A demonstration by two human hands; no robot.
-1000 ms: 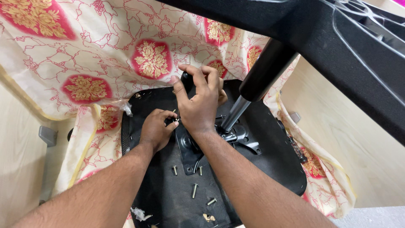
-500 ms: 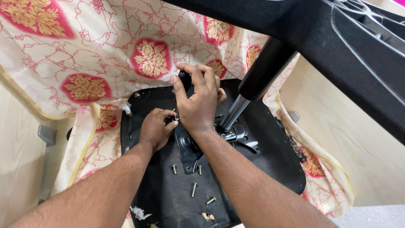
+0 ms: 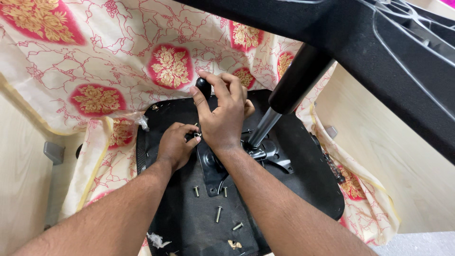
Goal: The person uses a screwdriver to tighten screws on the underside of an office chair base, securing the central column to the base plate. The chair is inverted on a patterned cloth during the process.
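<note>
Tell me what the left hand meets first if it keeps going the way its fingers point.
The left hand points up and right at the right hand, so it likely meets that hand first; they look almost touching, depth unclear.

Cream cloth [image 3: 95, 52] with red-gold floral medallions; black seat underside [image 3: 303, 189]; silver bolts [image 3: 218, 214].
</note>
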